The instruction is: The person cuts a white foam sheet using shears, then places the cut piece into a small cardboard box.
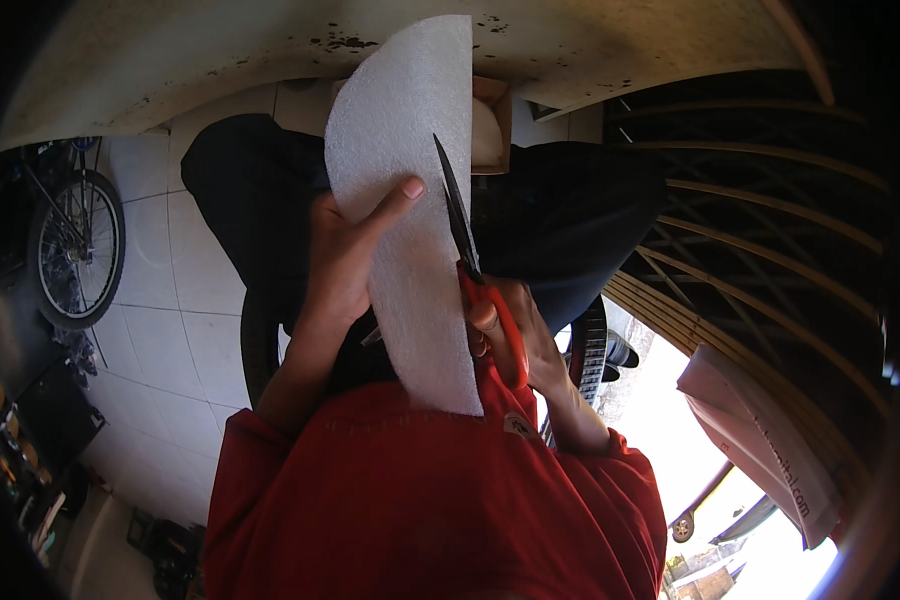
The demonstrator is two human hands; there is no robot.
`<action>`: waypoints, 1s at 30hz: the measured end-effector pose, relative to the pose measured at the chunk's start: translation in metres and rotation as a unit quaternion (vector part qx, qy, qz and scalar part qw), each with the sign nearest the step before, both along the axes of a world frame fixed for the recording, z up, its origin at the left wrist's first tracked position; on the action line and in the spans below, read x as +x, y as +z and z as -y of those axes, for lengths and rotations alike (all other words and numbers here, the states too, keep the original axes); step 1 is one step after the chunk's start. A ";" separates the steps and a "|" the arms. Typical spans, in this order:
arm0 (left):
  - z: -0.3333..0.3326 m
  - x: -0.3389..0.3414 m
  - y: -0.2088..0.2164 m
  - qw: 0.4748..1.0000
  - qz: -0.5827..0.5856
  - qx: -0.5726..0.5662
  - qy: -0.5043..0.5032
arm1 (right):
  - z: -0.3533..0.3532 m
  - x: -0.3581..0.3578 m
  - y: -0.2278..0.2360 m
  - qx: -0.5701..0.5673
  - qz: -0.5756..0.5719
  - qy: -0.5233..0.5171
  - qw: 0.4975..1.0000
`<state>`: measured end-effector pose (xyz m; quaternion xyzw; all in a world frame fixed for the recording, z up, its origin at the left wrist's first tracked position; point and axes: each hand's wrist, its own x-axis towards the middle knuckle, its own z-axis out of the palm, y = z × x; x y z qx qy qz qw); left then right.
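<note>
A white foam sheet (395, 125) with one curved side and one straight side stands lengthwise in front of my red shirt. My left hand (342, 262) grips its curved left edge, thumb on the near face and the other fingers hidden behind it. In my right hand (538, 335) is a pair of scissors (511, 335) with orange-red handles and dark blades. The blades point up and lie across the face of the sheet near its straight right edge. They look nearly closed, and I cannot tell whether they touch the foam.
Past the sheet's top is a pale, rust-spotted surface (270, 70), with a small brown box (502, 130) below it. A bicycle wheel (78, 250) stands at left on white floor tiles (160, 350). At right are a slatted folding gate (770, 205) and a pale bag (745, 420).
</note>
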<state>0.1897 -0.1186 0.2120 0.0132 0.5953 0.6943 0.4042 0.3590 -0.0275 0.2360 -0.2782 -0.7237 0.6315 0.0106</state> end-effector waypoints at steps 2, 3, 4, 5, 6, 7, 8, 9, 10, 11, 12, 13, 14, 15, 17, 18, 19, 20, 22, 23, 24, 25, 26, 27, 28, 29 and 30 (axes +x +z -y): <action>0.002 0.002 -0.001 1.000 0.013 0.013 -0.007 | -0.003 -0.005 0.001 0.012 -0.009 0.001 1.000; 0.002 0.004 0.000 1.000 0.021 0.021 -0.007 | -0.004 -0.007 -0.001 0.012 -0.011 0.002 1.000; 0.003 0.005 0.000 0.999 0.029 0.029 -0.008 | -0.005 -0.008 -0.002 0.012 -0.013 0.003 1.000; 0.003 0.004 -0.001 0.999 0.022 0.030 -0.005 | -0.004 -0.009 -0.007 0.001 -0.014 0.003 1.000; 0.003 0.004 -0.003 0.999 0.016 0.031 -0.002 | -0.002 -0.010 -0.011 -0.010 -0.015 0.003 1.000; 0.003 0.003 -0.004 0.999 0.009 0.032 0.001 | 0.000 -0.010 -0.015 -0.002 -0.029 0.004 1.000; 0.004 0.001 -0.004 1.000 -0.006 0.028 -0.007 | 0.002 -0.010 -0.018 0.005 -0.044 0.004 0.999; 0.004 -0.002 -0.003 0.999 -0.020 0.025 -0.016 | 0.002 -0.010 -0.020 0.012 -0.046 0.005 0.999; 0.006 -0.004 -0.001 0.999 -0.035 0.022 -0.024 | 0.003 -0.010 -0.021 0.018 -0.049 0.006 0.999; 0.007 -0.008 -0.001 0.998 -0.038 0.035 -0.022 | 0.004 -0.009 -0.021 0.023 -0.039 0.006 0.999; 0.006 -0.013 -0.002 0.998 -0.041 0.049 -0.019 | 0.004 -0.009 -0.021 0.029 -0.032 0.009 0.999; 0.006 -0.018 -0.002 0.997 -0.044 0.063 -0.017 | 0.005 -0.009 -0.021 0.035 -0.025 0.011 0.999; 0.006 -0.023 -0.002 0.997 -0.058 0.055 -0.016 | 0.005 -0.010 -0.020 0.042 -0.020 0.016 0.999; 0.004 -0.028 -0.001 0.996 -0.072 0.046 -0.014 | 0.006 -0.009 -0.020 0.036 -0.018 0.018 0.999; -0.002 -0.036 0.002 0.996 -0.081 0.048 0.001 | 0.006 -0.008 -0.019 0.011 -0.016 0.018 1.000; -0.004 -0.037 0.001 0.995 -0.090 0.040 0.003 | 0.006 -0.007 -0.019 -0.008 -0.017 0.017 1.000; -0.005 -0.037 0.001 0.995 -0.099 0.032 0.004 | 0.007 -0.005 -0.021 0.015 -0.010 0.028 0.999; -0.006 -0.038 0.002 0.994 -0.108 0.023 0.005 | 0.007 -0.004 -0.023 0.004 0.016 0.038 0.999; -0.004 -0.036 -0.002 0.992 -0.127 0.003 0.001 | 0.004 0.000 -0.025 -0.018 0.068 0.059 0.996; -0.003 -0.035 -0.004 0.991 -0.136 -0.006 -0.002 | 0.004 0.002 -0.027 -0.029 0.060 0.061 0.996; -0.003 -0.035 -0.004 0.992 -0.129 -0.010 0.004 | 0.003 0.004 -0.030 -0.039 0.052 0.063 0.996; -0.002 -0.034 -0.004 0.992 -0.123 -0.015 0.011 | 0.002 0.006 -0.031 -0.036 0.050 0.071 0.996; -0.002 -0.034 -0.004 0.993 -0.116 -0.020 0.018 | 0.002 0.008 -0.032 -0.034 0.048 0.079 0.995; -0.001 -0.034 -0.004 0.993 -0.115 -0.010 0.028 | 0.002 0.011 -0.032 -0.017 0.052 0.092 0.994; -0.002 -0.034 -0.003 0.993 -0.113 0.000 0.038 | 0.003 0.014 -0.031 0.002 0.057 0.106 0.993; -0.002 -0.034 -0.003 0.993 -0.111 0.010 0.049 | 0.004 0.016 -0.032 -0.006 0.051 0.099 0.994; -0.002 -0.034 -0.001 0.993 -0.112 0.006 0.042 | 0.006 0.018 -0.033 -0.014 0.045 0.091 0.995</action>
